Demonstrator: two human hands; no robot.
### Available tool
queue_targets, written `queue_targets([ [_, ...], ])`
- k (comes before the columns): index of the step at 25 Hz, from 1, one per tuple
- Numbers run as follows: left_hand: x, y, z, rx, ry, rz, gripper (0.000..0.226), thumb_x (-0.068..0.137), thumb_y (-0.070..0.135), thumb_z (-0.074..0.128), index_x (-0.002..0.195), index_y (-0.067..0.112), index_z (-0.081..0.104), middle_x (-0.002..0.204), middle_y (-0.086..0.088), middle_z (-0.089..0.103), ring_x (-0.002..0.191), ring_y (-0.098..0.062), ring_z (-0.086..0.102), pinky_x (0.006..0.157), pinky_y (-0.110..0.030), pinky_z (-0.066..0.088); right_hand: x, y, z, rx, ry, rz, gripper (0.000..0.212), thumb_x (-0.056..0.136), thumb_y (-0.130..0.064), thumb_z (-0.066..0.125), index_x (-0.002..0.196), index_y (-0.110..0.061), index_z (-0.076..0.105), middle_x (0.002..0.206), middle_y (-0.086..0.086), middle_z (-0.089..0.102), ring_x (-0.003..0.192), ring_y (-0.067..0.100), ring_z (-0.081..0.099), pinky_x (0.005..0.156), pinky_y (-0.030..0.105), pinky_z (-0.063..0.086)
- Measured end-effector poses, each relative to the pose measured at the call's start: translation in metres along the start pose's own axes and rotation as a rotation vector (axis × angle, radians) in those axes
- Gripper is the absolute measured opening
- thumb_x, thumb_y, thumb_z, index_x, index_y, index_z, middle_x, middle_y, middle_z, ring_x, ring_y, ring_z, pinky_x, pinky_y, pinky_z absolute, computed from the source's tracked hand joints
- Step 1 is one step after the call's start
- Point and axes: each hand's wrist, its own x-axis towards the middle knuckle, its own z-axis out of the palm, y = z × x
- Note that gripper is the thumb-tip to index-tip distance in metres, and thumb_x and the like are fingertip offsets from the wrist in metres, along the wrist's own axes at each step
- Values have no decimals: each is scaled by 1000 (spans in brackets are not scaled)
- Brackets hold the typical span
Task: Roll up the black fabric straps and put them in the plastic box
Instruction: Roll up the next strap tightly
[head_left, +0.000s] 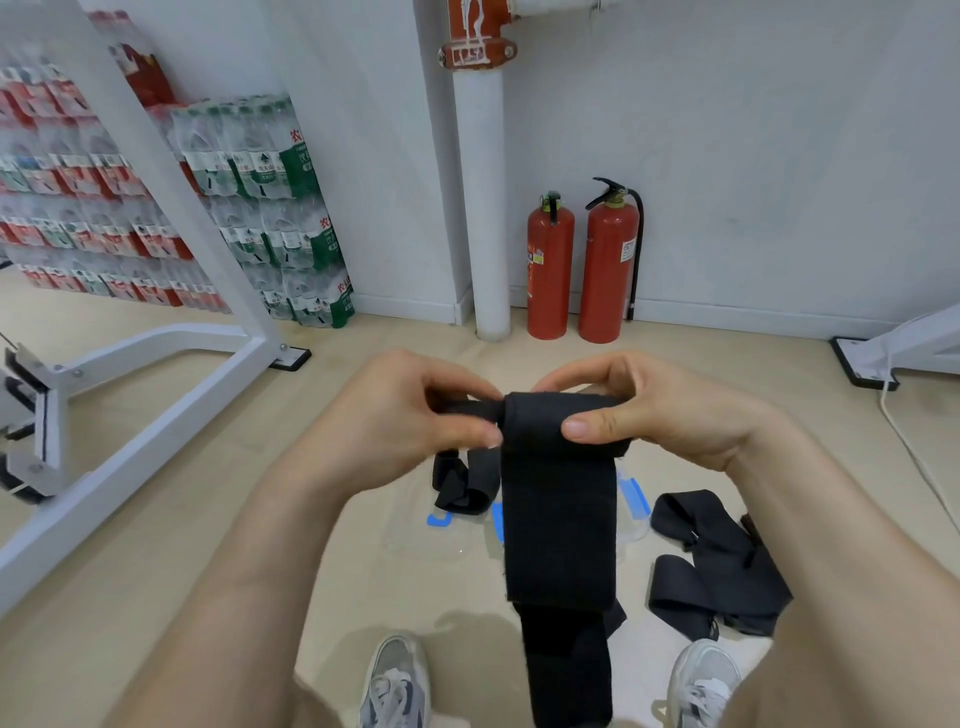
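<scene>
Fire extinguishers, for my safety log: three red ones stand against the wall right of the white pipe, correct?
No. The head view shows two red fire extinguishers, not three; they stand against the wall right of the white pipe.

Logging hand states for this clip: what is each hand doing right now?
Left hand: closed, pinching the black strap at its thin end.
Right hand: closed, gripping the same strap's rolled top.

Pale beige floor (156, 545), things set across it.
A clear plastic box (426, 540) with blue clips sits in the middle, with loose black fabric straps (717, 571) heaped just beside it on the right. By the far wall stand two red fire extinguishers (550, 270), next to a white pipe (485, 208). Stacked packs of bottled water (270, 208) are at the left, near a white metal frame (156, 415).
</scene>
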Motion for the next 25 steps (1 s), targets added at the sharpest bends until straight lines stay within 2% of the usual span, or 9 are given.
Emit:
queue_targets([
  [2, 0, -6, -1, -372, 133, 37, 24, 70, 7, 83, 82, 27, 77, 72, 5, 71, 63, -5, 61, 63, -18, 50, -1, 1, -1, 18, -1, -65, 47, 69, -23, 80, 115, -16, 71, 101, 7, 74, 92, 20, 70, 76, 27, 54],
  [4, 3, -10, 7, -885, 123, 38, 40, 64, 12, 83, 100, 23, 72, 86, 2, 72, 80, -10, 67, 73, -23, 54, 1, 1, -2, 98, 13, -137, 54, 68, -24, 79, 119, -13, 70, 112, 14, 72, 103, 29, 68, 86, 34, 55],
  [5, 3, -11, 15, -975, 78, 0, 43, 69, 18, 77, 110, 22, 66, 93, 1, 73, 89, -13, 68, 76, -25, 54, 2, 2, -2, 147, 18, -160, 60, 66, -24, 81, 123, -10, 68, 118, 19, 69, 109, 34, 66, 93, 40, 54],
  [8, -1, -2, 39, -607, 19, -64, 33, 94, 37, 47, 115, 18, 64, 109, 3, 73, 107, -11, 66, 88, -24, 53, 6, 5, 4, 240, 43, -181, 72, 61, -29, 91, 126, -10, 66, 125, 22, 65, 113, 34, 65, 95, 42, 53],
  [11, 0, 4, 44, -546, 70, -73, 43, 98, 46, 31, 111, 24, 65, 104, 16, 73, 105, 4, 64, 90, -16, 48, 9, 4, 14, 272, 144, -156, 54, 71, -12, 78, 124, -14, 67, 120, 16, 69, 109, 29, 67, 89, 35, 56],
  [14, 3, 1, 47, -521, -14, -122, 59, 89, 70, 37, 118, 25, 61, 113, 8, 71, 111, -5, 64, 92, -22, 50, 9, 3, 21, 101, 252, -190, 51, 75, -3, 81, 119, -24, 68, 112, 6, 71, 102, 22, 70, 84, 31, 57],
  [18, 9, -2, 53, -453, 161, -139, 50, 83, 66, 59, 102, 20, 65, 95, 2, 73, 92, -17, 71, 77, -36, 56, 12, -3, 33, -347, 433, -270, 50, 74, -10, 85, 112, -34, 62, 101, -3, 69, 92, 12, 68, 80, 31, 59],
  [23, 5, -5, 46, -441, 130, -63, 37, 83, 54, 60, 99, 22, 64, 94, 3, 74, 92, -16, 71, 80, -37, 57, -4, -14, 11, -169, 51, 31, 50, 81, -40, 77, 126, -30, 58, 109, -3, 72, 98, 16, 71, 79, 29, 58],
  [25, 3, -4, 51, -463, 84, -68, 32, 89, 52, 57, 101, 23, 61, 93, 10, 72, 95, -9, 69, 82, -32, 56, -4, -8, 9, -158, 25, 23, 38, 82, -33, 77, 116, -18, 66, 91, -7, 72, 85, 11, 69, 73, 23, 53],
])
